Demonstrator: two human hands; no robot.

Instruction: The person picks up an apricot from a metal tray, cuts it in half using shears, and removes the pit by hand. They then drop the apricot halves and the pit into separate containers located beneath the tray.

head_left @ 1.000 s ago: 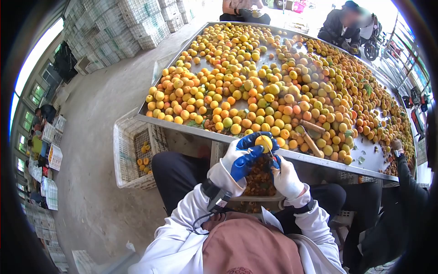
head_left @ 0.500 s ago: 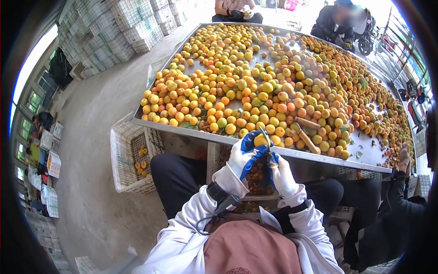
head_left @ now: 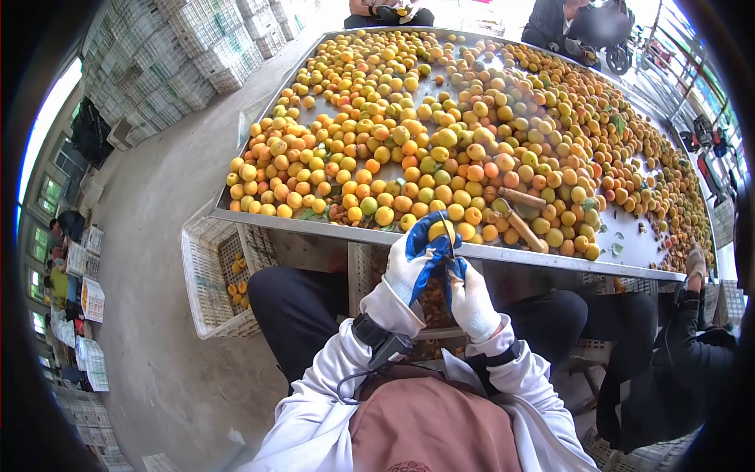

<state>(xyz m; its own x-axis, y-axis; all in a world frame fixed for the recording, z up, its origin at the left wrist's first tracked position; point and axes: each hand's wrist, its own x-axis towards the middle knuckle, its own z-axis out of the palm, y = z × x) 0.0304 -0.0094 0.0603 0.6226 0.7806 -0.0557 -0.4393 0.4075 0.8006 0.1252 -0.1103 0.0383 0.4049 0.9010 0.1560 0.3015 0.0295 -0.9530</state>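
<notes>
My left hand [head_left: 414, 266], in a white glove with blue palm coating, is closed round a yellow apricot [head_left: 436, 229] at the near edge of the table. In a matching glove, my right hand [head_left: 473, 301] grips a small knife [head_left: 450, 238] from below. Its thin blade points up and lies against the fruit; the handle is mostly hidden by the fingers. Just beyond both hands, a heap of apricots [head_left: 401, 203] covers much of the metal table [head_left: 338, 230]. Two wooden-looking sticks [head_left: 522, 198] lie among the fruit to the right.
Left of my knee stands a white plastic crate [head_left: 206, 303] with several apricot pieces inside. Another crate [head_left: 359, 271] sits below the table edge between my legs. At right, a co-worker's gloved hand [head_left: 695, 263] reaches the table. Two people sit at the far side; stacked crates [head_left: 169, 71] rise behind.
The view has shifted slightly, so the table sits a little higher and further left. Both hands stay together, the left on the apricot and the right on the knife.
</notes>
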